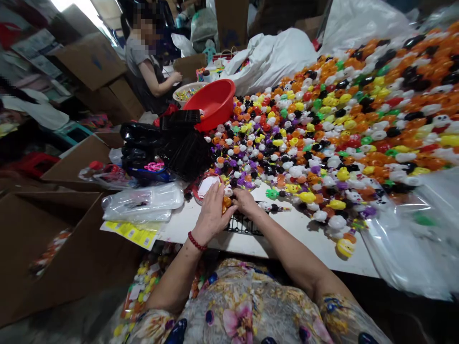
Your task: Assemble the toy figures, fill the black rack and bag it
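My left hand [212,210], a red bead bracelet at its wrist, has its fingers stretched out over the edge of a small red round container [196,192] with white paper [207,185] in it. Its thumb reaches toward my right hand [245,202], whose fingers are curled together. Shiny orange toy pieces [226,204] show between the two hands; what the right fingertips grip is hidden. Beneath the hands lies a black plastic grid tray [244,224]. Beside my right hand is a toy pen with a white and black figure [274,208].
A big heap of colourful small toy figures [297,143] covers the right and back. A red basin [215,105], black trays [190,150], clear plastic bags [143,203] and an open cardboard box [46,248] are leftward. Another person [148,67] works behind.
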The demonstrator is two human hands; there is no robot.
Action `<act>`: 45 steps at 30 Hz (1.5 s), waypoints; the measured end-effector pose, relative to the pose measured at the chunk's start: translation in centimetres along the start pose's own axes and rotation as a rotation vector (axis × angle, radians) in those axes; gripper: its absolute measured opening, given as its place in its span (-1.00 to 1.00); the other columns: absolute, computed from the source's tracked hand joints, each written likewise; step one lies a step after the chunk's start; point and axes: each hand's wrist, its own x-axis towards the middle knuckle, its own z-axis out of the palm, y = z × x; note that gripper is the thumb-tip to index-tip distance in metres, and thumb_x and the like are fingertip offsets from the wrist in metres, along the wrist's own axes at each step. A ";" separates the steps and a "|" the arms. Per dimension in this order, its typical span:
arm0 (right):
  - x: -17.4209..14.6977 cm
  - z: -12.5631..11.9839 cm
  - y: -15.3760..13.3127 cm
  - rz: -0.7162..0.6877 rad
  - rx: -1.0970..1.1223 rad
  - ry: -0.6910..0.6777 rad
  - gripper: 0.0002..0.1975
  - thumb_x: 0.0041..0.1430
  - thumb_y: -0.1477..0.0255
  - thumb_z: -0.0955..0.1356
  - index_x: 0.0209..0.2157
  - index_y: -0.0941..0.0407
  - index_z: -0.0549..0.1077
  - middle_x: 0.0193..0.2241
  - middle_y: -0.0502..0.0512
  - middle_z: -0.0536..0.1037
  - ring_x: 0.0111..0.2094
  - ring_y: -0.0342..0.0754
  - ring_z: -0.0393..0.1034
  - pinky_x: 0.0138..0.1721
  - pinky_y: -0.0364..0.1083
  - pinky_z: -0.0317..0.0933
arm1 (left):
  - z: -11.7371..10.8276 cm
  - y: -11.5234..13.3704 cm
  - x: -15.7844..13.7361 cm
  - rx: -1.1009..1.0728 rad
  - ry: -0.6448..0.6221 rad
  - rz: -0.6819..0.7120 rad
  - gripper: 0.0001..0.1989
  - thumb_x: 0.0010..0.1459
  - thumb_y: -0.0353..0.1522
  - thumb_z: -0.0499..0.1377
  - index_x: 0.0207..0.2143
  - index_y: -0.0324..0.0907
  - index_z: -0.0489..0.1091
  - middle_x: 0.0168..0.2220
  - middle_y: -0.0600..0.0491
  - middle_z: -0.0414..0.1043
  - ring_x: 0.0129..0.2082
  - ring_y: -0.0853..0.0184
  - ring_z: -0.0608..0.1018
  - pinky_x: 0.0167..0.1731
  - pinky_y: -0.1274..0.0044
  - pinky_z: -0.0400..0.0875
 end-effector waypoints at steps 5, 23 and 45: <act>0.6 0.3 0.7 -0.035 0.086 -0.026 -0.72 0.00 0.60 0.33 -0.25 0.09 0.58 -0.30 0.03 0.62 -0.22 0.00 0.46 -0.19 -0.14 0.26 | -0.3 0.0 0.2 -0.042 -0.049 0.023 -0.31 0.29 -0.08 0.04 0.34 -0.22 -0.04 0.32 -0.31 0.09 0.34 0.02 0.17 0.26 0.10 0.17; -10.2 -1.5 3.7 -0.006 -0.159 0.483 -0.69 0.28 0.49 0.22 0.00 0.12 0.45 -0.07 0.27 0.46 -0.03 0.09 0.36 0.03 0.08 0.32 | -4.0 0.4 -5.9 -0.244 0.437 0.224 -0.63 0.30 -0.35 0.06 0.15 -0.14 0.31 -0.01 -0.13 0.46 0.04 0.20 0.50 -0.01 0.33 0.48; -11.9 3.3 -0.6 0.305 0.571 0.174 -0.81 0.16 0.26 0.31 -0.29 0.10 0.38 -0.40 0.05 0.52 -0.39 -0.04 0.43 -0.32 -0.06 0.34 | 6.2 0.7 -11.2 -0.120 -0.063 0.158 -0.63 0.30 -0.40 0.05 0.14 -0.19 0.37 0.00 -0.18 0.49 0.05 0.12 0.51 0.04 0.26 0.50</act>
